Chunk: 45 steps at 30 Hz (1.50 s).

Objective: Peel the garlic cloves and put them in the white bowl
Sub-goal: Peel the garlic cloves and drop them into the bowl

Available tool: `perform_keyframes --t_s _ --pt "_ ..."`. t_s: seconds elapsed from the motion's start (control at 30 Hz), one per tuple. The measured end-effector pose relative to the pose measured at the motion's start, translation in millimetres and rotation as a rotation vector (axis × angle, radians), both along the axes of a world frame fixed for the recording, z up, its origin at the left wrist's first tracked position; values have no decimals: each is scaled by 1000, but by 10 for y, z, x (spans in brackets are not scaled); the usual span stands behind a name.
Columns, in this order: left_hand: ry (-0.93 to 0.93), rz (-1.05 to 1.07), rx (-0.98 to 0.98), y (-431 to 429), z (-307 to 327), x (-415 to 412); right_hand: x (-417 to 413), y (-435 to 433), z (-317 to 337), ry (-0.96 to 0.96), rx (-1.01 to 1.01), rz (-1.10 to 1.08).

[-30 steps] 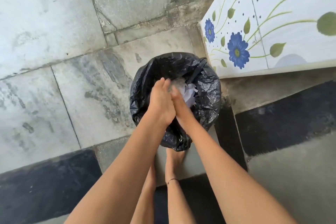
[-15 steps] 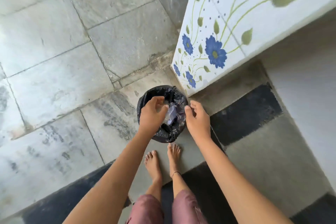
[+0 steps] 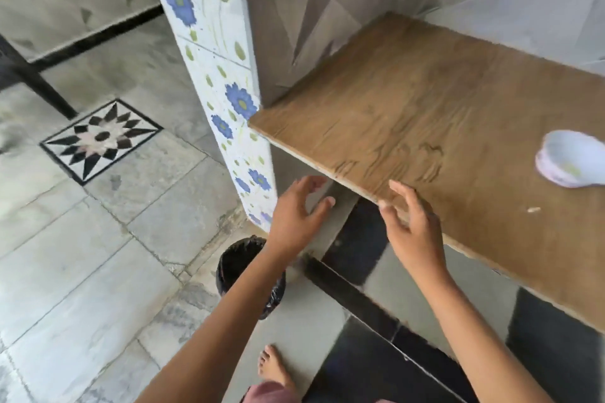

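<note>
Both hands have come up and away from the black-lined bin (image 3: 236, 264), which a moment back sat directly under them. It now lies low and behind the left hand (image 3: 294, 210), partly hidden by that forearm, and the view has swung up onto a wooden counter (image 3: 409, 101). Left hand: empty, fingers spread and loosely bent, hanging in the air just short of the counter's near edge. Right hand (image 3: 413, 234): also empty, fingers wide, lying over the counter's edge. Cannot tell whether it touches the wood or hovers above it. The white bowl (image 3: 573, 158) stands on the counter well off to the outer side of the right hand and a little beyond it, at the border of the view. It is blurred. There is a faint yellowish smudge inside, and I cannot say whether that is peeled cloves. Between right hand and bowl, nearer the bowl, lies a single pale scrap (image 3: 533, 209), either skin or a sliver, too small to tell which. Progress, as a judgement: with nothing in either hand and no unpeeled garlic visible anywhere, the peeling looks finished or nearly so, and this is likely cleanup. What remains would be clearing that scrap, or fetching any cloves lying out of view. Count: two hands, one bowl, one bin, one scrap, one bare foot (image 3: 271, 365) below, one floral-tiled pillar (image 3: 222, 52) beyond the left hand.
</note>
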<state>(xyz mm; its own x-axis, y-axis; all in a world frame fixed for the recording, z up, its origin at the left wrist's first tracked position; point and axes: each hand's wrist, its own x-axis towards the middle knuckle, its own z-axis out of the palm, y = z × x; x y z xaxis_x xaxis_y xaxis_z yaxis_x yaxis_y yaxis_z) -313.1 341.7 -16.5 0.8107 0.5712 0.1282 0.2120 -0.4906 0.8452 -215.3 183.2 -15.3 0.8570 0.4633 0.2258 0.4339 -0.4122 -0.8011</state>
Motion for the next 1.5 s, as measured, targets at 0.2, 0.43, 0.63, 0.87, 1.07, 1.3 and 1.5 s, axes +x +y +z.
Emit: perform_keyframes --t_s 0.2,0.43,0.63,0.87,1.07,1.3,1.5 --pt "-23 -197 132 -1042 110 776 360 -1361 73 -140 -52 -245" --pt "16 -257 245 -1995 125 1515 678 -2509 -31 -273 -187 -372" --pt "153 -341 402 -2364 35 2123 859 -2901 -270 -263 -451 -486" --pt "181 -440 495 -2320 157 2454 908 -2953 -417 -264 -570 -561" --pt "7 -434 497 -2294 653 3144 903 -2914 -433 -284 -576 -602" --pt "399 -520 899 -2413 580 3546 898 -2914 -393 -214 -574 -568" --pt "225 -494 765 -2476 638 3435 1080 -2964 -217 -70 -253 -631"
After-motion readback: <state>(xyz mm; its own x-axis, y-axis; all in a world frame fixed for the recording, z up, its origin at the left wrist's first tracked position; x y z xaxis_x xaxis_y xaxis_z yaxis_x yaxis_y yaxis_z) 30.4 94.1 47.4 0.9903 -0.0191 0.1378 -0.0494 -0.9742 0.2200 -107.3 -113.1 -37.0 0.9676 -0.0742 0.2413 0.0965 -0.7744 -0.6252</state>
